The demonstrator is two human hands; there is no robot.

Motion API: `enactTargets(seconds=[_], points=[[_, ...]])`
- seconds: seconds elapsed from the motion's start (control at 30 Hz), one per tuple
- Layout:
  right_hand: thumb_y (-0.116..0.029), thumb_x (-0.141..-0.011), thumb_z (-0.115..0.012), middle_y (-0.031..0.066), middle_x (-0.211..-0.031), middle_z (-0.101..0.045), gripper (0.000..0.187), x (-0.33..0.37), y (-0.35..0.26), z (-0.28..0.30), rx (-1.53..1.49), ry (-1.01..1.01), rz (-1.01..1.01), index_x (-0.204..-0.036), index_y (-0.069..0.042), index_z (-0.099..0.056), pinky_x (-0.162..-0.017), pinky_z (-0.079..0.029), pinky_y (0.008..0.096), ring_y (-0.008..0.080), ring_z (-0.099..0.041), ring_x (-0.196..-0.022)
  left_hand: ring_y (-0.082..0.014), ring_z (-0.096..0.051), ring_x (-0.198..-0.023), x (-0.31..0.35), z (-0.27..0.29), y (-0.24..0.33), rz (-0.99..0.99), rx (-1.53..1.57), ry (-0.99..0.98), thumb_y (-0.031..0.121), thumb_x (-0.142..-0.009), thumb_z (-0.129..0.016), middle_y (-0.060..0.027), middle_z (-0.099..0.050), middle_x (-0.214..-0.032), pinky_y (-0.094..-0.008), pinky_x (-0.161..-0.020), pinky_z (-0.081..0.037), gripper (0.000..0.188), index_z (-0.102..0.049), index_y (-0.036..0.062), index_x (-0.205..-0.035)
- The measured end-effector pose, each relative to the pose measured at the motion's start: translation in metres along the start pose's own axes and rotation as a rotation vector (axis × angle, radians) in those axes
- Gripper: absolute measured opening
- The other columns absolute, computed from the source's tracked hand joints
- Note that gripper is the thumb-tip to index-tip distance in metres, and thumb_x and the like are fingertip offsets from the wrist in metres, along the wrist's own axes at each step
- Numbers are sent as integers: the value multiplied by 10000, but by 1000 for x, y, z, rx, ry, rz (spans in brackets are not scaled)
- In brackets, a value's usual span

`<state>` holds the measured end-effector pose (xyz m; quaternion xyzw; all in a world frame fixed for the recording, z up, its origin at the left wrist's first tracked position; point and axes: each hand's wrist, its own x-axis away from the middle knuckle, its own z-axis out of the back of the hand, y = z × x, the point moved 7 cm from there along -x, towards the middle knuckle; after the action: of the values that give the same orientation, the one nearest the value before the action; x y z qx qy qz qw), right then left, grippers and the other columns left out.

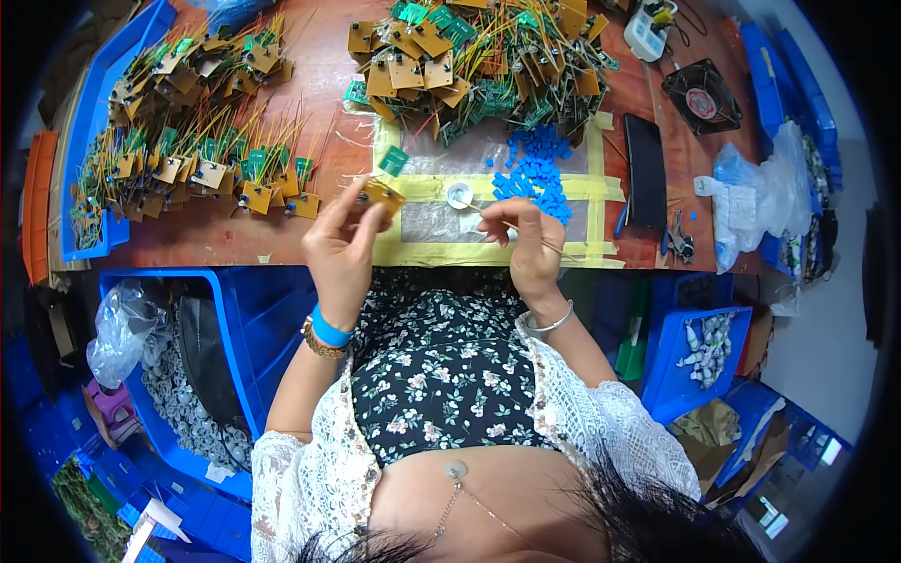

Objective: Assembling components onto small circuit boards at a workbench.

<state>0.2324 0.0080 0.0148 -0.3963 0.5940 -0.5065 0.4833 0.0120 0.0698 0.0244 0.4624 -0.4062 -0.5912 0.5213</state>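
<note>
My left hand [343, 246] pinches a small brown circuit board [385, 196] above the table. A small green board [394, 160] shows just beyond it; whether the two are joined I cannot tell. In my right hand [528, 246] is a thin stick [556, 248], held like a pen. Its tip reaches a small round white cup [460, 194], which holds something white. The cup rests on a clear sheet [427, 223] edged with yellow tape [497, 253]. Beyond my right hand lies a pile of small blue blocks [533, 178].
Wired brown and green boards pile up at the far middle [441, 70] and in a blue tray [94, 141] at left. To the right are a black phone [645, 169], a fan [702, 97], a power strip [649, 33] and plastic bags [751, 206]. Blue bins [235, 328] stand below.
</note>
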Motion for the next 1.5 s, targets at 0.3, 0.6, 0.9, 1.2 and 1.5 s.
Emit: enactTargets(seconds=[0.3,0.6,0.9,1.2,1.5], points=[[-366,-1042,-377,102,-844,-663,479,0,-15,-34,-152,-143,-53,-985,34,-635,-593,-451,211,100,-581,-679,-182,-680,-855,25,-37,-8,500,593,-260,-61,-877,-622,-140,-658,-993,-277,-796,-578,455,-486,-89,-1310],[-263,-1017,-482,67,-801,-633,355,-3,-19,-35,14,-158,51,-938,27,-672,-612,-445,220,99,-571,-689,-181,-685,-855,27,-41,-3,503,639,-296,-45,-884,-624,-162,-671,-1015,-260,-793,-567,467,-474,-89,-1324],[-172,-987,-536,101,-852,-665,254,-3,-46,-33,200,-226,237,-950,39,-673,-641,-469,248,133,-610,-746,-180,-677,-869,27,-38,-4,488,640,-269,-49,-882,-622,-129,-653,-991,-277,-803,-578,463,-483,-75,-1324],[-2,-825,-665,113,-822,-670,124,-35,-22,5,899,105,507,-949,1,-661,-646,-482,338,245,-625,-718,-168,-660,-850,23,-29,-8,459,594,-178,-62,-876,-620,-73,-589,-949,-286,-800,-587,436,-517,-60,-1300],[-17,-719,-734,60,-745,-626,176,-42,-13,-4,1046,114,505,-878,-63,-672,-674,-410,357,232,-583,-743,-156,-657,-836,22,-18,-8,370,548,-148,-51,-887,-615,-67,-603,-932,-273,-776,-579,412,-538,-44,-1291]])
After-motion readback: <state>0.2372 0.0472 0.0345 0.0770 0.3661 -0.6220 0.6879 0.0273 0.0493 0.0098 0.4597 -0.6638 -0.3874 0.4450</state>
